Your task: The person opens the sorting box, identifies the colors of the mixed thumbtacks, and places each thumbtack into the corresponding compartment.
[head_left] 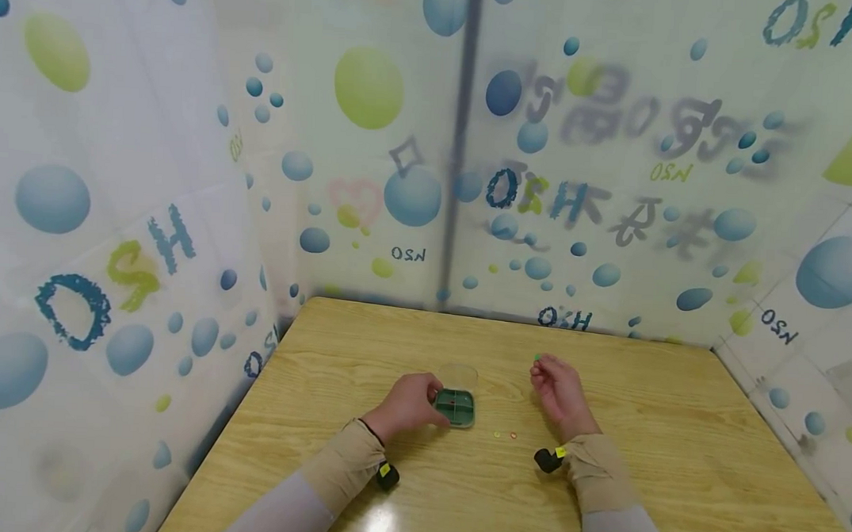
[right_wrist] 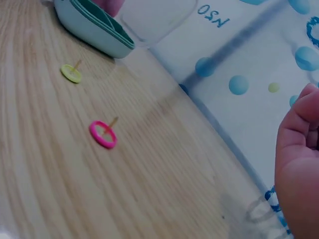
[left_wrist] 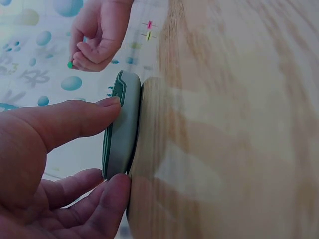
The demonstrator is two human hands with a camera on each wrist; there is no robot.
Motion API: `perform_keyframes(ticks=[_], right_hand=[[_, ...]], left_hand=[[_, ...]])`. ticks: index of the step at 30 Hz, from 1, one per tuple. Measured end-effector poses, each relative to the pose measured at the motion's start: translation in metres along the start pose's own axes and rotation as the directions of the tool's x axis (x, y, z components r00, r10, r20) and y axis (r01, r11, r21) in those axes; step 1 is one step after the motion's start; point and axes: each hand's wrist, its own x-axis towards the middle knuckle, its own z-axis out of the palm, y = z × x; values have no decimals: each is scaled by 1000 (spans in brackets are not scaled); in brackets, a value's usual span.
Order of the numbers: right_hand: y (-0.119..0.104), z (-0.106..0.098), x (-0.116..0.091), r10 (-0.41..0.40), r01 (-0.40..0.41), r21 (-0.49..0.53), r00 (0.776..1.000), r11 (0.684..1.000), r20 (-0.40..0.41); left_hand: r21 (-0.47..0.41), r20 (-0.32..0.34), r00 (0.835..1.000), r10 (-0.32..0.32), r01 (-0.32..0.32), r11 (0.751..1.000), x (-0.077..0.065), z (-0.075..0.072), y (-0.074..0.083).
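A small green pill box [head_left: 455,408] with divided compartments lies on the table, its clear lid [head_left: 459,376] raised at the far side. My left hand [head_left: 411,404] grips the box by its left end, thumb on the near side and fingers at the far side. A tiny reddish spot shows inside the box. To the right, my right hand [head_left: 558,389] is lifted over the table and pinches a small green thumbtack [left_wrist: 70,64] at its fingertips. Between box and right hand lie a yellow thumbtack [right_wrist: 71,73] and a pink thumbtack [right_wrist: 103,135], both pin up.
The wooden table [head_left: 304,451] reaches back to a patterned curtain [head_left: 371,216], which also hangs on the left and right sides. Each wrist wears a small black camera, such as the right wrist's camera [head_left: 548,460].
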Motion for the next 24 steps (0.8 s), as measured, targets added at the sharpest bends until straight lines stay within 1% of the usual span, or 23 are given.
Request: perform_keyframes(ticks=[2,4,7,9,14,18,24], right_hand=[[2,4,0,-18,18,-43,1000,999,-7],[4,9,0,-40,39,-108,999,993,-7],[6,17,-2,-59,60,-214,998,975,11],[8,23,-3,-64,72,-274,997,959,36],[11,37,-6,-68,107,-361,991,926,119],[12,46,-10,-57,128,-418,982,899,179],[14,60,-14,2,128,-504,968,854,250]], left_hand=[[6,-1,1000,6,-6,1000,0,0,0],[13,-1,1000,7,-7,1000,0,0,0],[11,-2,1000,12,-12,1000,1,0,0],[10,-3,1000,9,-9,1000,1,0,0],[3,-6,1000,18,-18,1000,0,0,-1],[-3,-4,1000,19,-19,1000,-1,0,-1],[-1,-8,1000,23,-23,1000,0,0,-2]])
